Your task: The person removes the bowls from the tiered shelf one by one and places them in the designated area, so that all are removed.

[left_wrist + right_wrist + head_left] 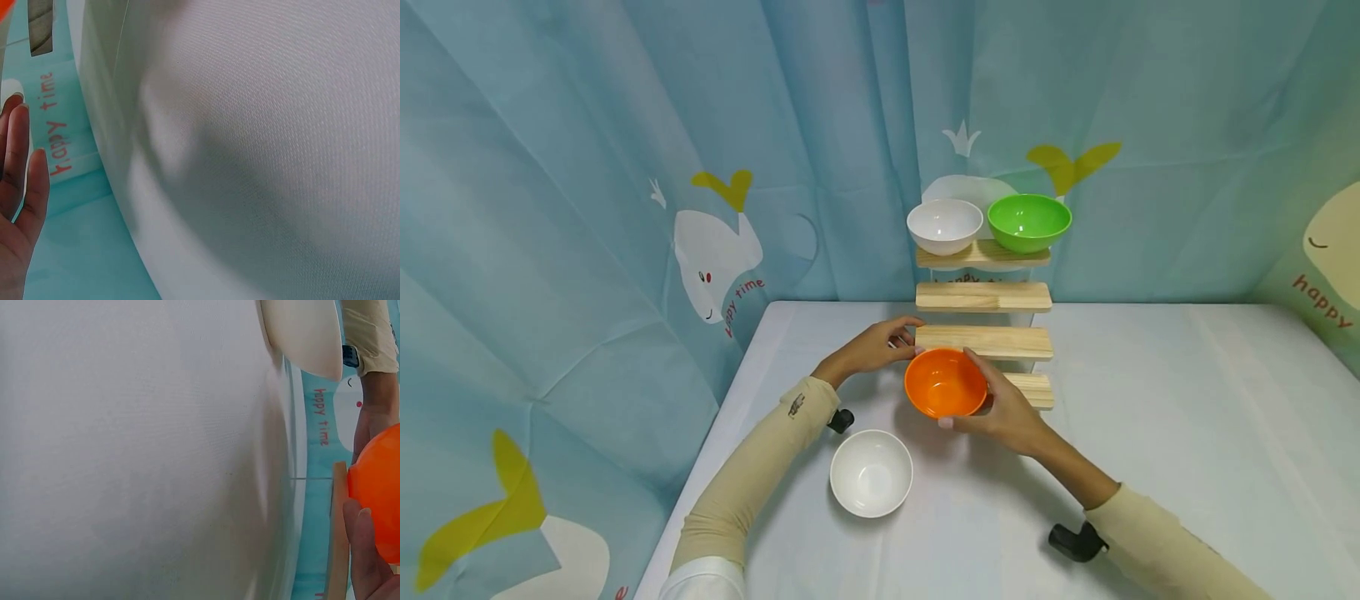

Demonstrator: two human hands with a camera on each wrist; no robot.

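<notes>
My right hand (pixel 1003 408) grips an orange bowl (pixel 945 382) between thumb and fingers at its right side. In the head view the bowl overlaps the left part of the lower shelves of a wooden tiered rack (pixel 985 342), its opening facing up. The right wrist view shows the bowl (pixel 381 487) with fingertips against its side, close to a shelf edge (pixel 338 531). My left hand (pixel 876 346) is at the rack's left end, thumb and index fingertips right at a shelf. Its fingers (pixel 15 156) look fairly straight in the left wrist view.
A white bowl (pixel 872 473) stands on the white table (pixel 1150 433) nearer me, between the forearms. On the rack's top shelf sit another white bowl (pixel 944 225) and a green bowl (pixel 1028 222). A blue printed curtain (pixel 850 125) hangs behind and to the left.
</notes>
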